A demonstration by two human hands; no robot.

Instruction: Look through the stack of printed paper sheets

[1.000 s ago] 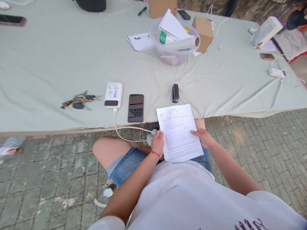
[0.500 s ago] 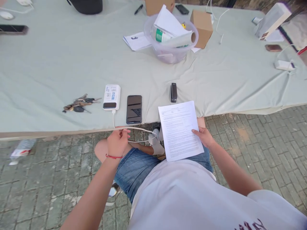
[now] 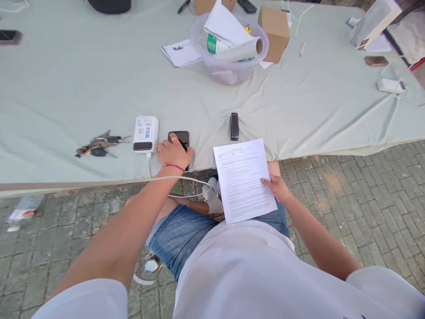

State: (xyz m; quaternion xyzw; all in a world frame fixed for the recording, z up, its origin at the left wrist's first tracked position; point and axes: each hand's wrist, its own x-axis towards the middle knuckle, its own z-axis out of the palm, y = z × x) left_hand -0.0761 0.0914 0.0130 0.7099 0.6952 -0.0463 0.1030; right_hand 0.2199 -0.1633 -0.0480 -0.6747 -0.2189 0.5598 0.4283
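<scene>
Head view. The left hand lies palm-down on a black phone, fingers loosely spread over its lower half; only the phone's upper part, dark and glossy with rounded corners, shows beyond the knuckles. The phone rests flat on the counter, close to its near edge, just beside a white power bank whose white cable runs off the edge toward the lap. A red cord circles the left wrist and a ring shows on one finger. The right hand pinches the right margin of a printed sheet, thumb on top; the sheet, white with dense small text, lies over the lap and overlaps the counter's edge. A bunch of keys lies left of the power bank; a black stapler sits just beyond the sheet.
</scene>
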